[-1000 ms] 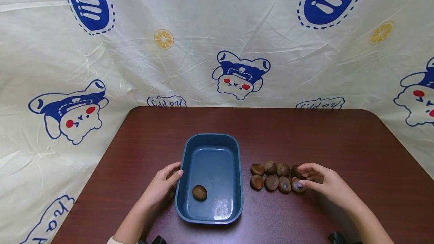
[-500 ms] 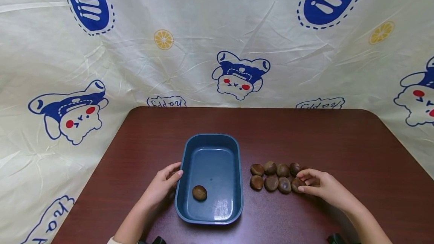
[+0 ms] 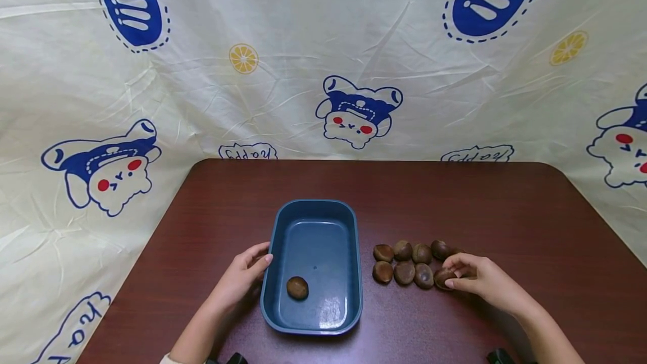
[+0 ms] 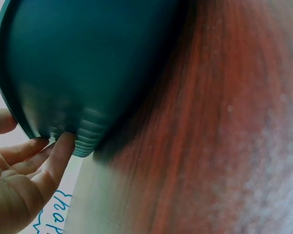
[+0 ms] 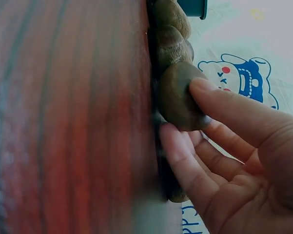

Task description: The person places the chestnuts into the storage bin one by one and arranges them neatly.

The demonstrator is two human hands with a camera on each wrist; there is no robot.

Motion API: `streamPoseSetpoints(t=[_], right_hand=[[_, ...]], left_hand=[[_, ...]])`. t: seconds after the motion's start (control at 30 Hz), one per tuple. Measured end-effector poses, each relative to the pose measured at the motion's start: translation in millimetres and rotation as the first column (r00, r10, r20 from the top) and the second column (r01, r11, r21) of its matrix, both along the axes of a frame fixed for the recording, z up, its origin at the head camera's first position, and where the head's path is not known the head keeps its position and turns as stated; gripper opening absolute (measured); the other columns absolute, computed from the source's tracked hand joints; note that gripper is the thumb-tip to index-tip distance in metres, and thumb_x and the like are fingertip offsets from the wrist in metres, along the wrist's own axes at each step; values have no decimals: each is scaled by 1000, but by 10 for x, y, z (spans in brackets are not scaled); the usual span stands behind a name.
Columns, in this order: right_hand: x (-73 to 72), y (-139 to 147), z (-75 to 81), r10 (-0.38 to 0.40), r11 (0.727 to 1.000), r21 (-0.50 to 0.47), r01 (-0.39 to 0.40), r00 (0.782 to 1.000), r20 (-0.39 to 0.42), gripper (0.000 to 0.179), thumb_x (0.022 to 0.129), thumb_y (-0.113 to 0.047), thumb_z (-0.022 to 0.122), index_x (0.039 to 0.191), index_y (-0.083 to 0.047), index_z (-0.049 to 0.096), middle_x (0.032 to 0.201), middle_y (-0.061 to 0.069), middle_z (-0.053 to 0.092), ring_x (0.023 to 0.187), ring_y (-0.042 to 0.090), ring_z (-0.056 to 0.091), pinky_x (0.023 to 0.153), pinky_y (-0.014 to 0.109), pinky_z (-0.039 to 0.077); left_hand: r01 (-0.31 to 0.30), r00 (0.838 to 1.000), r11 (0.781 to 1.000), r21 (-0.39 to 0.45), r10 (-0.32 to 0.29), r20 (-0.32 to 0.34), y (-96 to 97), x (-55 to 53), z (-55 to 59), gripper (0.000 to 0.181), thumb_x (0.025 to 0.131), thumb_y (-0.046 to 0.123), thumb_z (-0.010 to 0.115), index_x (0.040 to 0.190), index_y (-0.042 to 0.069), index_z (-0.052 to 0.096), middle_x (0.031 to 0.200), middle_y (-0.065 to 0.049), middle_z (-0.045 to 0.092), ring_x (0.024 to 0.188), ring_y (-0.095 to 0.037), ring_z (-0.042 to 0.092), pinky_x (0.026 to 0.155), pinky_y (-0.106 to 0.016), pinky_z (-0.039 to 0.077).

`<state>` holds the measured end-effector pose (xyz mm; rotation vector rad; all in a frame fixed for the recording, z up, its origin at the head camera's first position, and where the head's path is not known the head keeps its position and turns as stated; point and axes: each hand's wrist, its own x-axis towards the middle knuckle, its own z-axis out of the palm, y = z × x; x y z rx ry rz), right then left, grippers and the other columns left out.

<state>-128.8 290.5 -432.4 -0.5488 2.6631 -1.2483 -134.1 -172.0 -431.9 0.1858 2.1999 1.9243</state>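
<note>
My left hand [image 3: 246,271] steadies a deep blue rectangular tray [image 3: 356,274] by its left side. In the left wrist view, its thumb is at the rim and its fingers [image 4: 61,155] lie against the ribbed outer wall. One brown chestnut [image 3: 297,288] lies inside the tray. Right of the tray, several chestnuts [image 3: 404,273] form two short rows on the table. My right hand [image 3: 482,280] pinches the front row's rightmost chestnut [image 5: 178,97] between thumb and fingers, close to the tabletop. Just behind it lies the back row's end chestnut [image 3: 441,249], close to the fingers.
The dark reddish-brown table [image 3: 505,201] has rounded far corners. Behind and beside it hangs a pale printed cloth [image 3: 288,111] with cartoon figures. Black wrist gear [image 3: 499,356] shows at the bottom edge near the right forearm.
My right hand has shifted slightly toward me, from spanning the two end chestnuts to pinching the front one. The back end chestnut has moved slightly. My left hand and the tray stay put.
</note>
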Motion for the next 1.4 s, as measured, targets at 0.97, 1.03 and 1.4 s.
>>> streamPoseSetpoints(t=[0.97, 1.03, 1.4], right_hand=[[-248, -591, 459, -58, 991, -123, 45, 993, -106, 22, 85, -19, 63, 103, -10, 57, 98, 3, 60, 90, 15, 58, 74, 27, 48], [-285, -696, 483, -39, 989, -146, 25, 995, -96, 21, 84, -20, 64, 103, -11, 57, 97, 3, 60, 89, 17, 58, 75, 28, 48], [-437, -1378, 580, 85, 972, -216, -93, 995, -43, 23, 82, -21, 67, 102, -13, 58, 97, 3, 59, 89, 17, 58, 76, 28, 48]], left_hand=[[-3, 1000, 1000, -4, 3, 0, -4, -15, 13, 42, 92, 14, 51, 127, -8, 41, 114, -26, 54, 98, -31, 56, 79, -35, 48], [-3, 1000, 1000, -6, 3, -2, -2, -14, 12, 43, 92, 14, 51, 127, -8, 41, 114, -27, 54, 98, -31, 56, 79, -36, 47], [0, 1000, 1000, -8, 0, -4, -3, -13, 1, 43, 92, 15, 51, 127, -8, 41, 114, -26, 54, 97, -30, 56, 79, -37, 47]])
